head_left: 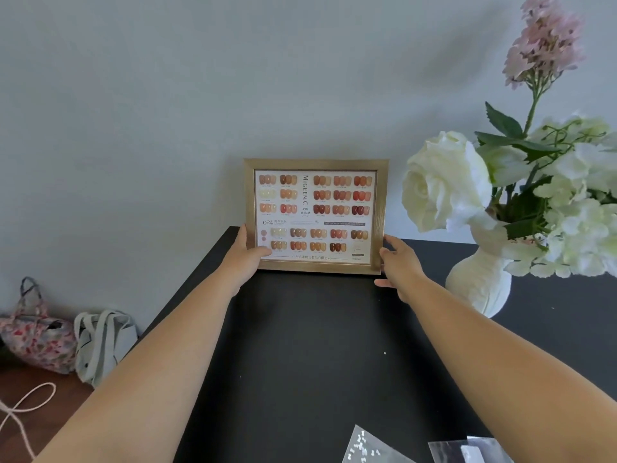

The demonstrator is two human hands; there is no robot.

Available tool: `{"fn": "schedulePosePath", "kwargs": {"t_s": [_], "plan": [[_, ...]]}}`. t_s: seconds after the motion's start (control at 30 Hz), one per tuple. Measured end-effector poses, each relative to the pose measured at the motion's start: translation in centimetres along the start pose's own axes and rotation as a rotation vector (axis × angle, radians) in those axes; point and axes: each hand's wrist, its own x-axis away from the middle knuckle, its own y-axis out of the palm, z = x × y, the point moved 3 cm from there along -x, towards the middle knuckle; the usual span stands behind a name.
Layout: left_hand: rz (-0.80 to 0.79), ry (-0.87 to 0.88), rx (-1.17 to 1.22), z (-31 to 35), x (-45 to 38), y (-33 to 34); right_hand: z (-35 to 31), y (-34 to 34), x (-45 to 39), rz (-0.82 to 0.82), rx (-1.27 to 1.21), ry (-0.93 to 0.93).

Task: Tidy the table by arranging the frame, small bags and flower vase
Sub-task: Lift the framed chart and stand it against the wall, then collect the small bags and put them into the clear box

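Observation:
A gold frame (315,168) with a chart of nail colours stands upright at the back of the black table (300,345), against the wall. My left hand (245,255) grips its lower left corner, thumb on the glass. My right hand (399,262) holds the lower right edge, fingers partly spread. A white vase (477,289) with white and pink flowers (444,182) stands to the right of the frame. Two small clear bags (367,446) (467,451) lie at the table's near edge.
Left of the table, on a lower brown surface, sit a floral fabric bag (36,335) and a grey tote bag (103,342). A pink cord (23,406) lies near them. A plain grey wall is behind everything.

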Motion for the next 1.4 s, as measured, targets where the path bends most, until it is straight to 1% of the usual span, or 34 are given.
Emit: {"fn": "schedulePosePath", "kwargs": {"t_s": [0.1, 0.17, 0.23, 0.37, 0.5, 0.6, 0.73, 0.9, 1.0, 1.07, 1.13, 1.2, 1.3, 1.4], "plan": [[-0.044, -0.101, -0.131, -0.8, 0.7, 0.2, 0.5, 0.3, 0.4, 0.011, 0.012, -0.003], [-0.015, -0.125, -0.213, -1.2, 1.3, 0.3, 0.8, 0.5, 0.9, 0.032, 0.023, -0.019], [0.024, -0.119, -0.251, -1.6, 2.4, 0.4, 0.9, 0.6, 1.5, 0.038, 0.056, -0.036], [0.038, -0.073, -0.327, -2.5, 5.3, 0.9, 1.0, 0.0, 2.7, 0.000, 0.103, -0.025], [0.000, -0.007, -0.359, -2.7, 8.9, 2.1, 1.3, -1.5, 4.9, -0.090, 0.138, -0.004], [-0.100, 0.060, -0.360, -2.4, 11.9, 3.5, 1.8, -3.1, 7.1, -0.207, 0.233, -0.016], [-0.266, 0.141, -0.425, -1.9, 16.3, 5.9, 3.0, -5.7, 10.5, -0.396, 0.405, -0.096], [-0.481, 0.148, -0.486, -0.3, 21.5, 8.6, 4.5, -9.4, 14.6, -0.568, 0.540, -0.156], [-0.655, 0.186, -0.671, 0.7, 24.2, 9.8, 4.9, -11.5, 17.0, -0.678, 0.603, -0.134], [-0.732, 0.202, -0.806, 1.4, 26.1, 10.5, 5.5, -13.1, 18.9, -0.711, 0.706, -0.155], [-0.746, 0.190, -0.858, 1.6, 26.4, 10.5, 5.8, -13.6, 19.3, -0.714, 0.843, -0.197], [-0.731, 0.185, -0.867, 1.9, 27.0, 10.5, 6.3, -14.3, 20.2, -0.672, 0.906, -0.227], [-0.687, 0.209, -0.879, 2.4, 27.7, 10.5, 7.2, -15.3, 21.4, -0.573, 0.873, -0.259], [-0.611, 0.221, -0.829, 2.8, 28.0, 10.1, 7.9, -15.5, 22.3, -0.491, 0.814, -0.283]]}}
